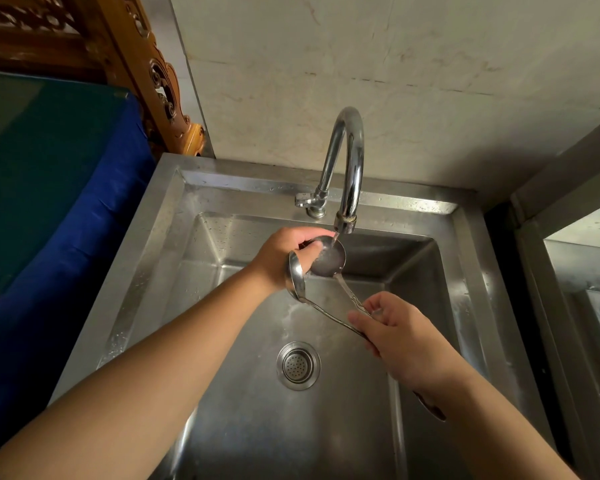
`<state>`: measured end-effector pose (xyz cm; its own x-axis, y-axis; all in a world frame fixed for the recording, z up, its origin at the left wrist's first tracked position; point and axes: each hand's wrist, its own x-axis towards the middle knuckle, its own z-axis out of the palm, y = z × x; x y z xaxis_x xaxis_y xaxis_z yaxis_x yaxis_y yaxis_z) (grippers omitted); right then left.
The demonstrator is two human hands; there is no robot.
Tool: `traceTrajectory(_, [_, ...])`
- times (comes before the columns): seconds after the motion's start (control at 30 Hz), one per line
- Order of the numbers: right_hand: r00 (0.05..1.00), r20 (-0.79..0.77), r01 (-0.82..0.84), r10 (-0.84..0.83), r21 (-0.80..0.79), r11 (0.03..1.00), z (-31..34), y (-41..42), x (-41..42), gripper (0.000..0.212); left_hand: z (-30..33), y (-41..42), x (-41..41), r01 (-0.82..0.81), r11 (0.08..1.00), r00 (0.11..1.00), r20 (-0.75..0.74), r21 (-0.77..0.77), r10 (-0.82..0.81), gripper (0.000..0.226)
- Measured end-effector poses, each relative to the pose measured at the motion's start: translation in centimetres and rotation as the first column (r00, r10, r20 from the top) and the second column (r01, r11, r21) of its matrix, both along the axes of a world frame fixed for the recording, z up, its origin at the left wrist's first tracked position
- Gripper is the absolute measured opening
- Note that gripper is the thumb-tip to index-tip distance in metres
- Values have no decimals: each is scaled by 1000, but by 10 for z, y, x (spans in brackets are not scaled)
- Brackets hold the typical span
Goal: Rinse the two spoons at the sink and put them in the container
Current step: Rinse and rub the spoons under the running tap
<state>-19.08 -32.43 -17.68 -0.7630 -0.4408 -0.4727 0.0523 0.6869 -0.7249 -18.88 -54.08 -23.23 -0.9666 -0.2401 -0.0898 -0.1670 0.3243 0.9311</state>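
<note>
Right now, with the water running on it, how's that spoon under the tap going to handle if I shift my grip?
The spoon under the tap looks like polished metal and is wet, so probably slippery. Its thin handle looks stiff, unlikely to flex. The right hand pinches both handles together while the left hand touches the bowl, so the second spoon may slide against it.

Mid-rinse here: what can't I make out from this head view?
- Container: not in frame.
- Spoon handles' ends: hidden by the right hand.
- Rinsed bowl's far edge: covered by the left hand's fingers.
- Residue on the second spoon bowl: seen edge-on.
</note>
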Motion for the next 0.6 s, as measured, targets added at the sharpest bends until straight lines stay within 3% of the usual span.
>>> traceTrajectory(0.17, [1000, 15, -3, 4, -12, 1000, 1, -1, 1, 20, 3, -6, 8, 70, 952, 993, 66, 298, -94, 45])
traceTrajectory(0.3, [1000, -5, -17, 17, -3, 1000, 2, -1, 2, 19, -4, -4, 10, 45, 921, 996, 58, 387, -73, 56])
traceTrajectory(0.4, [1000, -1, -15, 15, -1, 1000, 2, 0, 4, 18, -6, 4, 7, -67, 952, 997, 53, 300, 54, 44])
traceTrajectory(0.53, [999, -46, -26, 28, 31, 999, 2, -1, 8, 17, -8, 15, 1, -200, 977, 980, 9, 69, 200, 22])
traceTrajectory(0.6, [997, -79, -20, 24, 49, 999, 1, -1, 10, 17, -9, 17, 0, -207, 977, 978, -19, 56, 209, 20])
